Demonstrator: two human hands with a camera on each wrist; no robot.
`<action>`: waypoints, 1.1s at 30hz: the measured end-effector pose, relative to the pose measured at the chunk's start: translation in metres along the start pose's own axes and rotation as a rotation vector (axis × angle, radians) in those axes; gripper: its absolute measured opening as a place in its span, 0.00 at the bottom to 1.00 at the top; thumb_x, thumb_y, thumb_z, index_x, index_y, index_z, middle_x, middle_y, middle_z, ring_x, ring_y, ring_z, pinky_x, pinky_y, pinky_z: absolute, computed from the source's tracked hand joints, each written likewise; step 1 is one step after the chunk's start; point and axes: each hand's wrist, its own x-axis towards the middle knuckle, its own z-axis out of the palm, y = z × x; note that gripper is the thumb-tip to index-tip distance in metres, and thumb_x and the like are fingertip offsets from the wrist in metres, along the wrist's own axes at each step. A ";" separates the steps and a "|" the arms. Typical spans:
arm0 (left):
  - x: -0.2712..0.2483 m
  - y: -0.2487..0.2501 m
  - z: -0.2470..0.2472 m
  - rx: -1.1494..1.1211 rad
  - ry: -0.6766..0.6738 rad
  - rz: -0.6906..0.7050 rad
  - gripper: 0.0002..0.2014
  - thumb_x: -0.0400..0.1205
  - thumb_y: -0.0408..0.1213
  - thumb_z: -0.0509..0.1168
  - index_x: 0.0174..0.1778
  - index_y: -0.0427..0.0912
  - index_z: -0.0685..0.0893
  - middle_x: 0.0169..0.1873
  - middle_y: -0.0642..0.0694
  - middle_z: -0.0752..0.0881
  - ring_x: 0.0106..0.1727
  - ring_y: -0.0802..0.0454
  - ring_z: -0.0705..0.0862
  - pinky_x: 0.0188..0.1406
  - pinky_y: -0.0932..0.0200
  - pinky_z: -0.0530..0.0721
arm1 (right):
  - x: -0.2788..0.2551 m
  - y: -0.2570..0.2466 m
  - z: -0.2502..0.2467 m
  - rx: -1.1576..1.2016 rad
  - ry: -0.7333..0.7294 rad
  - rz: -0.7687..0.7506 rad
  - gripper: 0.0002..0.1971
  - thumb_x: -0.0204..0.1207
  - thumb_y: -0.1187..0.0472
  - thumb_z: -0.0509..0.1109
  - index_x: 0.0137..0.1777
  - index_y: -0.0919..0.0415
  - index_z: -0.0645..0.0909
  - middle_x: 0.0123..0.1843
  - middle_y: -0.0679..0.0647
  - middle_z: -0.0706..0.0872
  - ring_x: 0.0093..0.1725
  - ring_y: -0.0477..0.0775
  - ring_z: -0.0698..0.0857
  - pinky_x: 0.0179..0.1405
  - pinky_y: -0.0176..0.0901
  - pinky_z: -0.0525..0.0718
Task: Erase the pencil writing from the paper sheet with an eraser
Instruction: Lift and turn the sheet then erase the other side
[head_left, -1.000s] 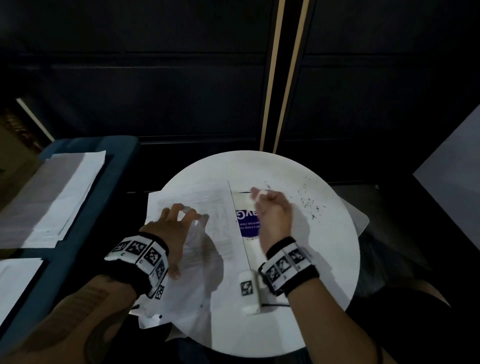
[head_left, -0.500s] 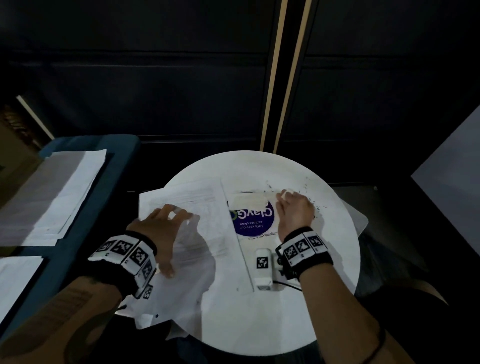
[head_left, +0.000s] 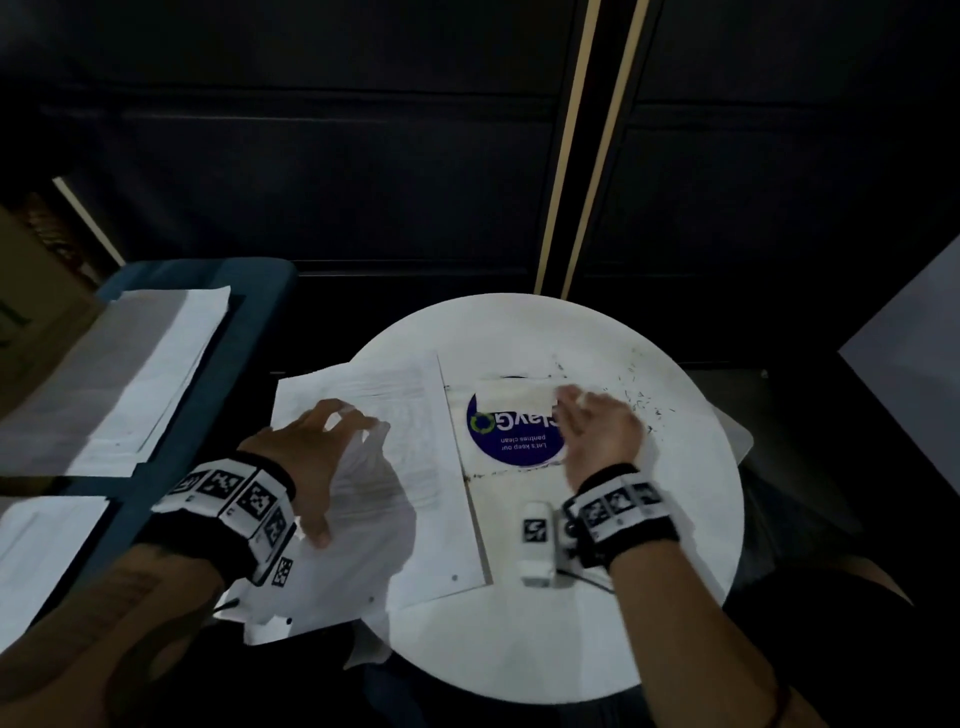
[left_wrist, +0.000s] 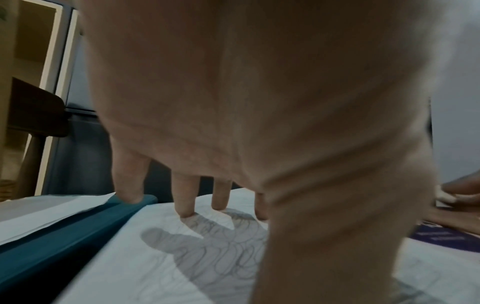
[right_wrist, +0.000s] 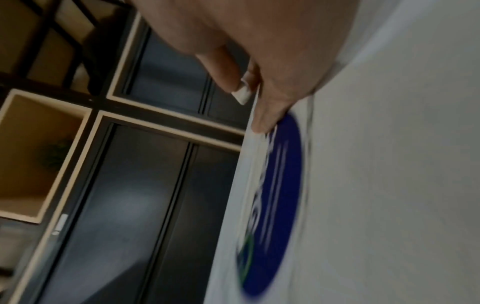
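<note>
The left hand (head_left: 311, 457) lies flat on the white printed paper sheet (head_left: 415, 467), fingers spread and straight, pressing it to the round white table (head_left: 675, 571). The left wrist view shows grey looping pencil scribbles (left_wrist: 221, 253) on this sheet under the palm, so I judge most of the erasing is not yet done. The right hand (head_left: 597, 436) is at about two o'clock from the left one, beside a blue round sticker (head_left: 514, 436). Its thumb and a finger pinch a small white block eraser (right_wrist: 241, 93). Dark eraser crumbs (head_left: 639, 400) lie at one o'clock on the table, which suggests some rubbing is done.
</note>
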 end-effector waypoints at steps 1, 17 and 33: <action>0.001 0.001 0.000 0.013 0.000 -0.005 0.75 0.57 0.50 0.92 0.90 0.64 0.42 0.87 0.58 0.40 0.86 0.50 0.67 0.80 0.37 0.75 | 0.010 -0.013 -0.008 -0.042 0.071 -0.041 0.17 0.88 0.73 0.59 0.73 0.79 0.75 0.74 0.78 0.80 0.75 0.76 0.80 0.77 0.61 0.80; 0.022 0.077 0.005 -0.017 0.057 0.148 0.73 0.64 0.61 0.87 0.91 0.46 0.42 0.90 0.55 0.37 0.93 0.47 0.49 0.91 0.36 0.47 | 0.018 -0.039 -0.031 -0.150 -0.082 -0.086 0.08 0.84 0.77 0.63 0.50 0.65 0.77 0.65 0.67 0.88 0.64 0.62 0.89 0.75 0.55 0.82; 0.028 0.123 -0.007 -0.010 0.044 0.201 0.64 0.66 0.58 0.87 0.86 0.79 0.45 0.88 0.51 0.38 0.92 0.44 0.47 0.84 0.34 0.70 | 0.037 -0.101 -0.076 -0.402 -0.442 0.034 0.06 0.85 0.73 0.65 0.49 0.64 0.79 0.62 0.70 0.91 0.64 0.68 0.90 0.68 0.57 0.85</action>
